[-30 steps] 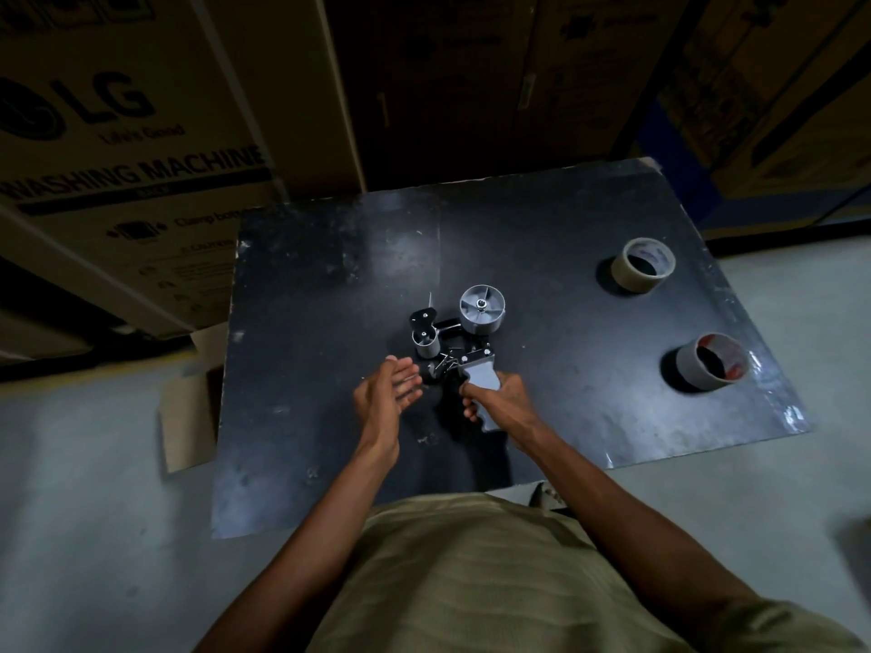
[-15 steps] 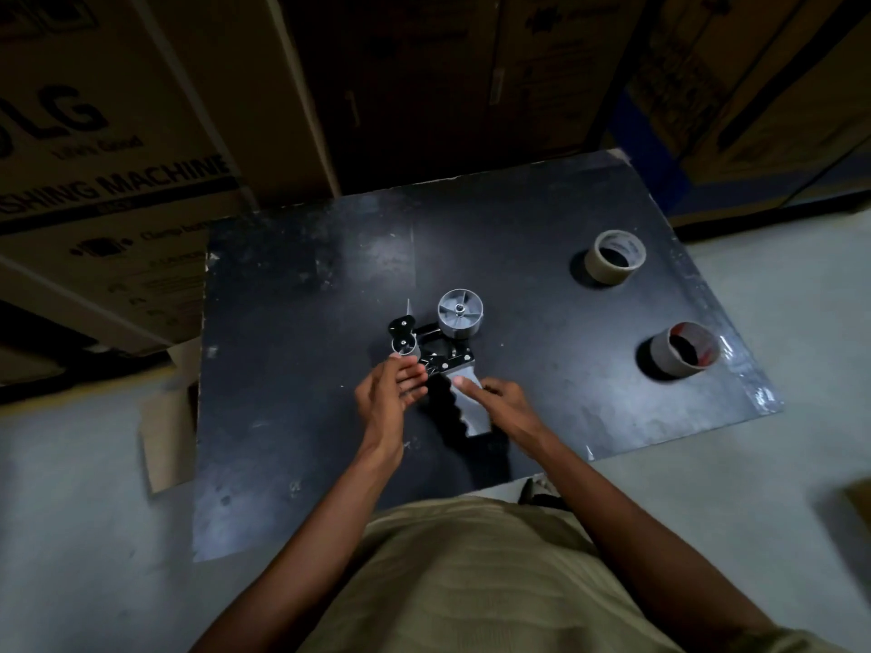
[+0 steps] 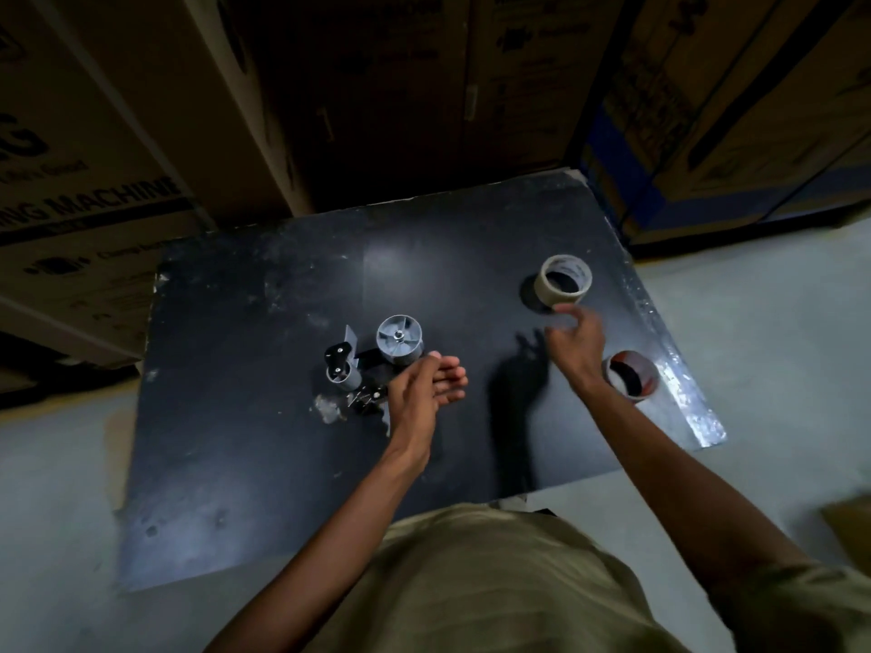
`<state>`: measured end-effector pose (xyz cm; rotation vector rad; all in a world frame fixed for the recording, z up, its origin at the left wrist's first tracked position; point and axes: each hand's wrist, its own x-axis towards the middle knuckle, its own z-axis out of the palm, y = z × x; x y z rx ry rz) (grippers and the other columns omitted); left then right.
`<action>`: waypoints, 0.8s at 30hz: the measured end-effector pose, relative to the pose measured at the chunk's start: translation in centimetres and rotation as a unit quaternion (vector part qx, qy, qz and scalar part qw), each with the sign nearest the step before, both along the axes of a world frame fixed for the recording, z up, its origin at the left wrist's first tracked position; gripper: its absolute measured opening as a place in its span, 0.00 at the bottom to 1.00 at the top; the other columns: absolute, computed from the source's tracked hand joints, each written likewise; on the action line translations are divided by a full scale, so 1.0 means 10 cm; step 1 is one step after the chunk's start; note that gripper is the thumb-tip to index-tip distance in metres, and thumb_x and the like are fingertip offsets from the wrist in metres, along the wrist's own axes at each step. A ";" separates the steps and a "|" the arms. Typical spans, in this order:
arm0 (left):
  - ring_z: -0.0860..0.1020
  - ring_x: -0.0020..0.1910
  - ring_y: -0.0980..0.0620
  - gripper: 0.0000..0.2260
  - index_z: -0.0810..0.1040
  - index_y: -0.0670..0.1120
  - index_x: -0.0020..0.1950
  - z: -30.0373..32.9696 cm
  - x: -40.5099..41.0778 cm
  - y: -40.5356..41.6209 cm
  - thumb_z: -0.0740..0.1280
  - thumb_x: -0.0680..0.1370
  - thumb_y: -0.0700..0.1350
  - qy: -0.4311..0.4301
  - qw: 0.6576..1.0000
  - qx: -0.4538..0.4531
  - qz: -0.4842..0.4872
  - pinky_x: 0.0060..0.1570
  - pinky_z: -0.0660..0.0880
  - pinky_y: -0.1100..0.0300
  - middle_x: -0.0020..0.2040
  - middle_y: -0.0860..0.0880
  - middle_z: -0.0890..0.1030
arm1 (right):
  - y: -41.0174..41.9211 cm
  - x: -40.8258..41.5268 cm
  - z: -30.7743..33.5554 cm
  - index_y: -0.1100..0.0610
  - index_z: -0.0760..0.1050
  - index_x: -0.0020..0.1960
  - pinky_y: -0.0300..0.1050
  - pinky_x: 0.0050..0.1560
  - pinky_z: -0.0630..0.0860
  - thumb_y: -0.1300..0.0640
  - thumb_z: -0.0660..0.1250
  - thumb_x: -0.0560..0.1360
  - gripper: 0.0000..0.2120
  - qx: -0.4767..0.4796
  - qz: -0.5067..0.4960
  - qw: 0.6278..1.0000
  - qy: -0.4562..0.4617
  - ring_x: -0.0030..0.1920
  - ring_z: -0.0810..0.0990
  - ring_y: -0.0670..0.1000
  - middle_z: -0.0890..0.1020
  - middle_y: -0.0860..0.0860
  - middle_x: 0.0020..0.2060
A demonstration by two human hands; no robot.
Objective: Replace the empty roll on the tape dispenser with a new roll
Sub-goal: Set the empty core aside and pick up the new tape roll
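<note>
A tape dispenser [image 3: 372,365] lies flat on the black table [image 3: 264,464], its grey spool hub [image 3: 399,344] bare and facing up. My left hand [image 3: 426,388] hovers over the dispenser's handle with relaxed fingers and hides it. My right hand [image 3: 572,337] is out to the right, fingers spread, just short of a beige tape roll [image 3: 563,281] at the table's far right. A second roll [image 3: 631,380] with a reddish core stands behind my right wrist, partly covered by it.
Stacked cardboard boxes [image 3: 141,148] wall off the back and left of the table. More boxes [image 3: 735,134] stand at the back right. Pale floor [image 3: 777,393] surrounds the table on the right and left.
My right hand let go of the dispenser handle and moved right and away to the beige roll. My left hand stayed by the dispenser. The camera moved closer.
</note>
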<state>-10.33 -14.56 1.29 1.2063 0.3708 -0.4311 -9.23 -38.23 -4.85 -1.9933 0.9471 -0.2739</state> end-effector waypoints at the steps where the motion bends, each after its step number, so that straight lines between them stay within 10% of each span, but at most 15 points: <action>1: 0.82 0.39 0.46 0.13 0.81 0.38 0.45 -0.01 -0.02 -0.07 0.61 0.82 0.43 0.003 1.000 0.001 0.003 0.39 0.80 0.58 0.38 0.41 0.83 | -0.14 0.08 0.03 0.59 0.79 0.61 0.44 0.60 0.73 0.67 0.67 0.70 0.19 -0.042 0.020 0.999 -0.002 0.54 0.79 0.57 0.77 0.59 0.61; 5: 0.82 0.41 0.45 0.14 0.82 0.38 0.46 -0.06 -0.14 -0.29 0.61 0.83 0.44 0.016 1.000 0.014 -0.005 0.40 0.80 0.57 0.39 0.41 0.83 | -0.58 0.38 0.05 0.59 0.76 0.66 0.54 0.66 0.74 0.65 0.71 0.70 0.25 -0.128 0.141 0.974 0.125 0.64 0.77 0.64 0.68 0.59 0.72; 10: 0.82 0.40 0.45 0.14 0.82 0.37 0.47 -0.07 -0.13 -0.53 0.61 0.83 0.43 0.013 0.999 0.027 -0.016 0.40 0.80 0.56 0.38 0.41 0.83 | -0.64 0.56 0.09 0.59 0.81 0.60 0.54 0.57 0.77 0.58 0.71 0.74 0.15 -0.157 0.208 0.941 0.213 0.60 0.81 0.66 0.83 0.64 0.58; 14: 0.81 0.51 0.43 0.07 0.80 0.43 0.56 -0.04 -0.04 -0.62 0.64 0.81 0.42 -0.022 0.997 0.061 -0.034 0.44 0.81 0.58 0.50 0.42 0.83 | -0.44 0.56 0.31 0.57 0.86 0.53 0.50 0.53 0.78 0.53 0.72 0.73 0.11 -0.074 0.209 0.963 0.156 0.53 0.84 0.61 0.85 0.62 0.49; 18: 0.67 0.71 0.59 0.37 0.61 0.61 0.77 0.04 0.11 -0.60 0.76 0.73 0.48 -0.127 0.973 0.158 -0.111 0.68 0.67 0.60 0.73 0.53 0.65 | 0.07 0.34 0.73 0.57 0.76 0.30 0.44 0.30 0.68 0.45 0.73 0.76 0.21 0.157 0.215 0.964 0.024 0.26 0.70 0.48 0.73 0.53 0.24; 20: 0.68 0.69 0.64 0.43 0.59 0.63 0.77 0.11 0.18 -0.56 0.79 0.70 0.45 -0.177 0.963 0.156 -0.131 0.68 0.67 0.65 0.75 0.55 0.64 | 0.29 0.23 0.90 0.62 0.77 0.34 0.39 0.26 0.63 0.48 0.70 0.79 0.21 0.277 0.217 0.936 -0.023 0.23 0.68 0.45 0.73 0.50 0.23; 24: 0.77 0.64 0.47 0.36 0.70 0.61 0.71 0.21 0.22 -0.40 0.80 0.66 0.46 -0.187 0.971 0.092 -0.121 0.62 0.77 0.43 0.67 0.47 0.76 | 0.45 0.13 1.11 0.70 0.81 0.55 0.41 0.37 0.75 0.51 0.67 0.81 0.20 0.374 0.266 0.886 -0.058 0.37 0.81 0.50 0.84 0.58 0.39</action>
